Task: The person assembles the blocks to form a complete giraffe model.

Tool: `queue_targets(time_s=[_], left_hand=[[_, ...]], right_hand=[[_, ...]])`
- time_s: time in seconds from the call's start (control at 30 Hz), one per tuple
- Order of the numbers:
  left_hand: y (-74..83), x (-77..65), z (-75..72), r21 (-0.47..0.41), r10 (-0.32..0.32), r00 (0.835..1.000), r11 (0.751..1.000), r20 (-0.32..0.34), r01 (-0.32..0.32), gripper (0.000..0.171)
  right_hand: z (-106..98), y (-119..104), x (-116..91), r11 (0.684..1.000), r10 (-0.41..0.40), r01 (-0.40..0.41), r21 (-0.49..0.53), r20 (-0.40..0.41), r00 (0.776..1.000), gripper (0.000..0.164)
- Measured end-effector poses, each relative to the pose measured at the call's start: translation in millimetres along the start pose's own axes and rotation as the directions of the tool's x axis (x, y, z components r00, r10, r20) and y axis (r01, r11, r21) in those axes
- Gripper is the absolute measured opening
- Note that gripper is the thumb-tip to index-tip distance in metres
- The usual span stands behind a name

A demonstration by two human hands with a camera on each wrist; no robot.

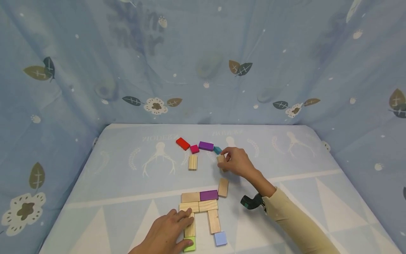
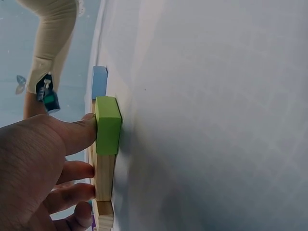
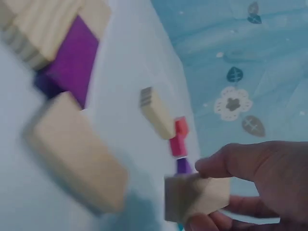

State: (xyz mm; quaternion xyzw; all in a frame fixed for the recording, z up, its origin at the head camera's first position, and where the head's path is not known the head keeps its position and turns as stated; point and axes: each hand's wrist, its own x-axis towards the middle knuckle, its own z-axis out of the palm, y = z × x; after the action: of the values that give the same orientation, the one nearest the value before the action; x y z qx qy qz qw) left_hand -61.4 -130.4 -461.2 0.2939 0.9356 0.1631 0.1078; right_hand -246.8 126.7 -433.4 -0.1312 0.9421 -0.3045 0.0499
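Note:
My right hand [image 1: 238, 162] pinches a plain wooden block [image 3: 197, 195] between thumb and fingers, beside a small teal block [image 1: 217, 150]. My left hand [image 1: 171, 229] rests on the blocks at the figure's left side, its thumb touching a green block [image 2: 109, 126] and its fingers on the wooden block [image 2: 104, 177] beyond. The figure is made of wooden blocks [image 1: 208, 205], with a purple block [image 1: 209, 195] in its top row and a light blue block [image 1: 220, 239] at the near right end. A wooden block [image 1: 223, 187] lies slanted at the upper right corner.
Farther back lie a red block [image 1: 182, 143], a pink block [image 1: 194, 149], another purple block [image 1: 206, 146] and a ridged wooden block [image 1: 192, 162]. Patterned cloth [image 1: 203, 63] hangs behind the pale table cover [image 1: 104, 187]. A dark wrist device [image 1: 252, 202] juts from my right sleeve.

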Motion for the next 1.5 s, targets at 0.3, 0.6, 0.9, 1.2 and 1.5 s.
queue_targets(time_s=[0.3, 0.6, 0.9, 1.2, 1.5], left_hand=[[-2.6, -2.3, 1.2, 0.003, 0.037, 0.999, 0.999, -0.013, -0.037, 0.056], [-1.6, -1.8, 1.2, 0.012, 0.039, 0.999, 0.999, -0.019, -0.038, 0.056], [-0.4, 0.2, -0.2, 0.000, -0.004, 1.000, 1.000, 0.019, 0.004, 0.058], [0.6, 1.8, 0.9, 0.005, -0.028, 0.999, 1.000, 0.028, 0.028, 0.061], [1.0, 1.7, 1.2, -0.011, -0.013, 1.000, 1.000, 0.010, 0.013, 0.059]], right_hand=[[16.1, 9.1, 0.4, 0.990, 0.126, -0.124, -0.063, 0.029, 0.992, 0.040], [17.0, 15.8, 1.5, 0.984, 0.164, -0.160, -0.074, 0.053, 0.985, 0.040], [19.0, 18.7, 2.0, 0.984, 0.163, -0.157, -0.083, 0.067, 0.984, 0.044], [18.8, 19.7, 2.1, 0.984, 0.155, -0.147, -0.101, 0.081, 0.985, 0.047], [-1.2, 9.3, 29.4, 0.990, 0.039, -0.044, -0.136, -0.039, 0.998, 0.047]])
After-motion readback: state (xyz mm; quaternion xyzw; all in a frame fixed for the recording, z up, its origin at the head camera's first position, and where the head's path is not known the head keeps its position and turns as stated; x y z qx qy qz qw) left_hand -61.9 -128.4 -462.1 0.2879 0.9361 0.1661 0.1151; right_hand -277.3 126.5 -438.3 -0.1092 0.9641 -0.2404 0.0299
